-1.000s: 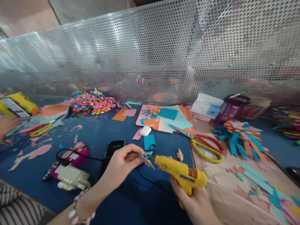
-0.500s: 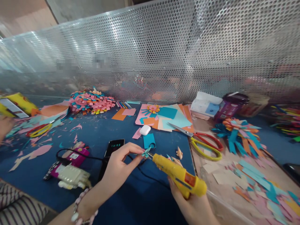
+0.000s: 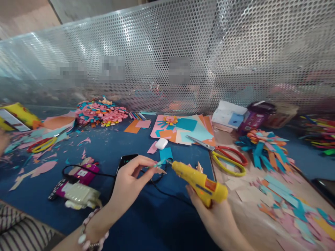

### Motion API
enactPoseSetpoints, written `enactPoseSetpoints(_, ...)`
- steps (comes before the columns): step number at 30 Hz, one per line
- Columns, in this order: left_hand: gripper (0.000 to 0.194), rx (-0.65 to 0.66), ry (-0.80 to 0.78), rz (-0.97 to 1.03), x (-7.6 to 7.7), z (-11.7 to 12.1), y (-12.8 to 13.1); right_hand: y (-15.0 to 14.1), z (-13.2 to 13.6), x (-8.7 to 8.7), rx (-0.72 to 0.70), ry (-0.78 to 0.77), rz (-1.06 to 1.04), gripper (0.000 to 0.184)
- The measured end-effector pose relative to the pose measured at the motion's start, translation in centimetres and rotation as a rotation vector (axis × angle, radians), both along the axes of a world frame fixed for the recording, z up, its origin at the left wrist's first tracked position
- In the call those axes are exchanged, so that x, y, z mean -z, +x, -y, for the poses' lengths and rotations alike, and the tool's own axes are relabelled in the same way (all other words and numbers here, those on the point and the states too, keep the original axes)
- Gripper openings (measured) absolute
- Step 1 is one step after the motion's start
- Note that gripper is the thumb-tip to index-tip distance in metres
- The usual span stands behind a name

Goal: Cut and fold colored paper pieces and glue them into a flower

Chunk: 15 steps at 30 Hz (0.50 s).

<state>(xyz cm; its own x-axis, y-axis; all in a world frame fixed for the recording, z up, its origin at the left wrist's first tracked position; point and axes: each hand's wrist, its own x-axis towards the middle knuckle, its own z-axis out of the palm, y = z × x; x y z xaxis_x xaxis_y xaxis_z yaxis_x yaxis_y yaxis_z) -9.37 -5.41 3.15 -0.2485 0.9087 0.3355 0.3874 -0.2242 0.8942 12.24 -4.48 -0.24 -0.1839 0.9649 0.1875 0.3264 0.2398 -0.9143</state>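
Observation:
My left hand (image 3: 131,183) pinches a small teal paper piece (image 3: 159,165) between thumb and fingertips, above the blue table (image 3: 110,146). My right hand (image 3: 213,216) grips the handle of a yellow glue gun (image 3: 199,181). The gun's nozzle points left and touches or nearly touches the teal piece. A black cord (image 3: 86,170) runs across the table under my left hand. A dark phone (image 3: 125,161) lies just behind that hand.
Red and yellow scissors (image 3: 225,159) lie right of the gun. Coloured paper sheets (image 3: 183,130), a white earbud case (image 3: 161,143) and a paper-flower pile (image 3: 101,113) sit further back. Paper strips (image 3: 264,148) cover the right side. A perforated metal screen (image 3: 183,45) closes the far edge.
The glue gun has risen and swung slightly left, its nozzle staying at the teal piece. My left hand shifted a little down and left with the piece. The view tilted slightly.

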Motion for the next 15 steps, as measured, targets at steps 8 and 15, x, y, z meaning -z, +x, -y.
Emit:
enactPoseSetpoints(8, 0.023, -0.134, 0.056, 0.413, -0.3, -0.2, -0.6, -4.8, -9.7, -7.0, -0.162, 0.194, 0.456, 0.058)
enactPoseSetpoints(15, 0.018, -0.097, 0.122, 0.356, -0.1, 0.1, -0.6, -18.3, -15.8, -6.5, -0.585, 0.094, 0.483, 0.050)
